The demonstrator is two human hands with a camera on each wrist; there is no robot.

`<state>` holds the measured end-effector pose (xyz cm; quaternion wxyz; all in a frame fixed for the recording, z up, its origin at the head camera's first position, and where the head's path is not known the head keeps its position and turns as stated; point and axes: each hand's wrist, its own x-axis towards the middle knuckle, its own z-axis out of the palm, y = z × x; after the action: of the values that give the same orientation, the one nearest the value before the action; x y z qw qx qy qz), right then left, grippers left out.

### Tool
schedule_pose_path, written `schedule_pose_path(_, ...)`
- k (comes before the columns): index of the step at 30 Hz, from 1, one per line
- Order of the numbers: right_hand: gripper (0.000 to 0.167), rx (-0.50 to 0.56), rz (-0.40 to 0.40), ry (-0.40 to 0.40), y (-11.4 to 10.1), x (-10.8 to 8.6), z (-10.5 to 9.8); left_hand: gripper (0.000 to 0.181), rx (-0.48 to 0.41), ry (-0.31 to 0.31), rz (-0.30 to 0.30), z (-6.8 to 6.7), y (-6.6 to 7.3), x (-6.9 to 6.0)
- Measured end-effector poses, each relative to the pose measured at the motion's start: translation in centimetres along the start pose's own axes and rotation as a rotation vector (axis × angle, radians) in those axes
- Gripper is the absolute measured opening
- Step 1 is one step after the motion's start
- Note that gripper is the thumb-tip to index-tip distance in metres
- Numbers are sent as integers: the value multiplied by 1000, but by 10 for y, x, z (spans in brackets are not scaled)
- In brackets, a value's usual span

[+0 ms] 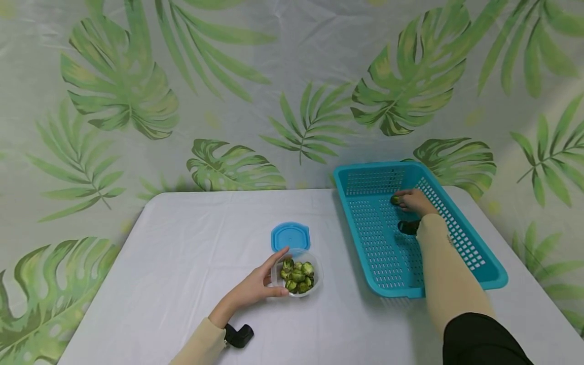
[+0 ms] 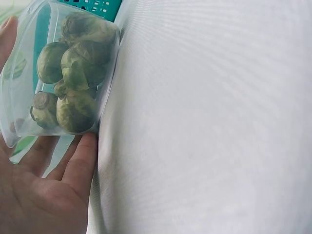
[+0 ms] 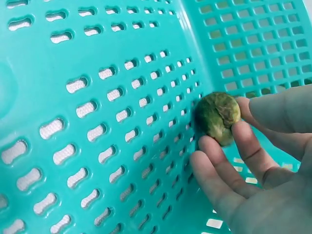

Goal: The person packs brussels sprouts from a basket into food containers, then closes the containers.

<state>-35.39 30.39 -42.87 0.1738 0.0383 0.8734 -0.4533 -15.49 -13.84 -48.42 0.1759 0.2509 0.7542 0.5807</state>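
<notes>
Several Brussels sprouts (image 1: 297, 276) fill a small clear plastic container (image 1: 320, 280) on the table. My left hand (image 1: 255, 288) grips this container from its left side, thumb at the near side and fingers at the far side. Seen from the left wrist, the fingers (image 2: 80, 161) press against the container wall, low near the cloth. Inside a blue plastic basket (image 1: 371, 243), my right hand (image 1: 414, 202) pinches a single Brussels sprout (image 3: 218, 117) between thumb and fingers. That sprout is just above or touching the basket floor; I cannot tell which.
A blue lid (image 1: 290, 236) lies just behind the container. White cloth (image 1: 182, 263) covers the table. The basket's raised, perforated walls stand around the right hand. Behind the table hangs a leaf-patterned sheet (image 1: 310, 61).
</notes>
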Motion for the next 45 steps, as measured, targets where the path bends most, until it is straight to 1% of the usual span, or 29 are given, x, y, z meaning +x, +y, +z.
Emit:
schedule_pose_path(5,47,-16,-18,-6,-2,-2,2,91,-6,0,-5,0,1,0)
schedule_pose_path(10,41,-22,-35,-12,-4,-4,4,90,-15,-4,-3,0,0,0)
schedule_pose_path(13,41,3,-41,-13,-8,-6,5,90,-16,-3,-3,0,0,0)
schedule_pose_path(16,43,54,-49,-25,-13,-6,6,90,-13,-2,-7,0,0,0)
schedule_pose_path(19,42,129,-64,-59,-16,-4,5,90,-8,-4,-8,0,1,0)
schedule_pose_path(23,36,242,-88,-95,-18,-2,3,90,-5,-8,-5,0,1,0)
schedule_pose_path(26,31,288,-99,-110,-20,-4,0,90,-9,-11,-3,0,1,0)
schedule_pose_path(29,32,272,-113,-125,-24,-9,-4,90,-6,-10,-7,0,2,0)
schedule_pose_path(32,34,233,-127,-132,-29,-15,-6,90,3,-5,-20,-1,3,0)
schedule_pose_path(34,36,216,-133,-136,-31,-19,-7,89,7,-6,-16,-2,3,0)
schedule_pose_path(37,42,177,-154,-149,-36,-25,-7,88,5,-11,5,-2,3,-1)
schedule_pose_path(41,51,142,-195,-181,-41,-33,-6,88,2,-15,19,-2,2,-1)
schedule_pose_path(45,48,140,-241,-230,-46,-40,-3,88,3,-13,13,0,2,-1)
